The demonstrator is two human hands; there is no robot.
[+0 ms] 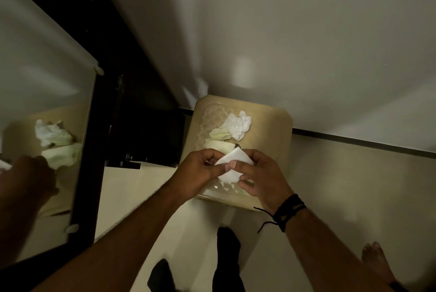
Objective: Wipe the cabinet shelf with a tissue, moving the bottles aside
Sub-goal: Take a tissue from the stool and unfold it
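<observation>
Pinching between both hands [232, 172], the tissue [230, 167] hangs above a bin [278, 126].

White tissue [230, 166], beige bin [278, 131] with seemingly lattice-patterned lining.

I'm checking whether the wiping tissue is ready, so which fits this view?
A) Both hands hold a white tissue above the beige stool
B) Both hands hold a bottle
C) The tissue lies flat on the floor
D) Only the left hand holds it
A: the left hand and right hand both pinch the white tissue over the beige stool, where crumpled tissues lie.
</observation>
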